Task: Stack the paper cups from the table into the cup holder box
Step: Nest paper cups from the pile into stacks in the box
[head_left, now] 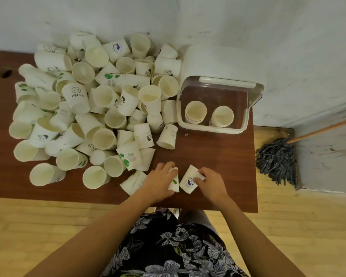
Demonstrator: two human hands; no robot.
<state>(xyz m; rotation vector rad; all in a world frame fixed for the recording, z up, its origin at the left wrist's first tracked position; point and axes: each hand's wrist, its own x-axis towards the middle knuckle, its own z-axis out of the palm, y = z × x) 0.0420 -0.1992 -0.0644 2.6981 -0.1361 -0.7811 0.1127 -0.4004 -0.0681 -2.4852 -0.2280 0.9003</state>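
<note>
Most of the work lay ahead. The heap of paper cups (92, 108) covered the left and middle of the brown surface (218, 156) — dozens of them, tipped on their sides, upended, or mouth-up, piled against one another. The cup holder box (216, 100) stood at the far right of the surface with its clear lid raised, and only two short stacks stood inside: the left stack (195, 112) showed a few nested rims, the right stack (221, 116) perhaps one or two cups.

At the near edge the left hand (160, 181) was closed around a cup with green spots (174, 181), and the right hand (211, 183) pinched the rim of a cup with a blue round logo (189, 182). The two cups stood just beside each other, close to touching, apparently about to be nested.

How many cups each stack held could not be counted — the box wall hid their lower parts. The left hand covered most of its cup, so whether it gripped one cup or several was unclear. A mop (277, 159) lay on the floor beside the surface, its handle cut off at the frame's edge.
</note>
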